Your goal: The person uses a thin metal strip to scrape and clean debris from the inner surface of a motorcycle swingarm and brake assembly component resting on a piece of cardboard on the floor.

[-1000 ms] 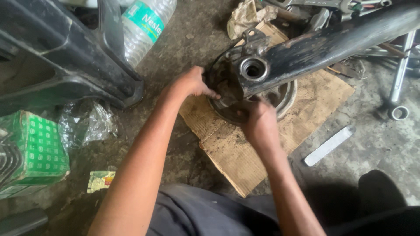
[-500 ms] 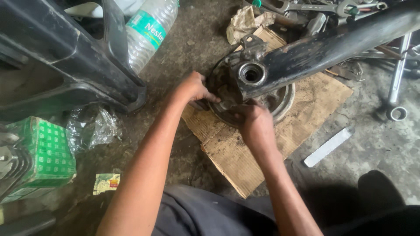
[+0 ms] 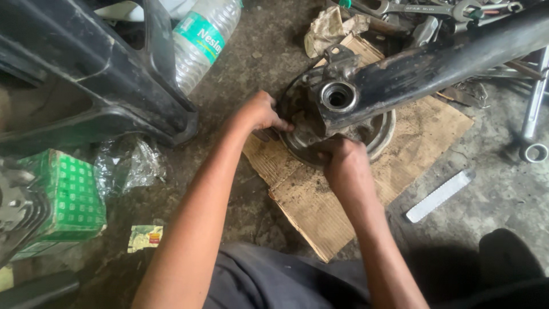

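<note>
Both hands, left point(image 3: 260, 113) and right point(image 3: 343, 163), fingers curled, grip the round hub point(image 3: 374, 134) (plastic bottle point(image 3: 203, 40) nearby)

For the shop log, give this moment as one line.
left hand: grips hub rim | right hand: on round metal hub | under black arm | on cardboard

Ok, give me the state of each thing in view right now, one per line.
Left hand: gripping the left edge of the round metal hub.
Right hand: on the hub's near edge, fingers curled.
Black metal arm: lying across the hub, its bore open.
Cardboard sheet: flat under the hub, dirty.
Plastic bottle: lying on its side.
</note>
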